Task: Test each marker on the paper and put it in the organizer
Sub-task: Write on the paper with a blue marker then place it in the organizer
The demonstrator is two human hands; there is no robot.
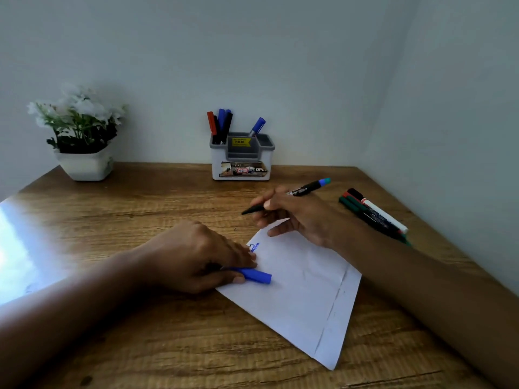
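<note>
A white sheet of paper (303, 290) lies at an angle on the wooden desk, with a small blue scribble (254, 246) near its far corner. My right hand (297, 214) grips an uncapped black marker with a blue end (306, 189), its tip raised above the desk beyond the paper's corner. My left hand (196, 256) rests on the paper's left edge and holds the blue cap (257, 276). The grey and white organizer (241, 164) stands at the back wall with several markers in it.
Several capped markers (373, 213) lie in a bundle on the desk at the right, close to the side wall. A white pot of white flowers (81, 136) stands at the back left. Bright glare covers the desk's left edge (25, 248).
</note>
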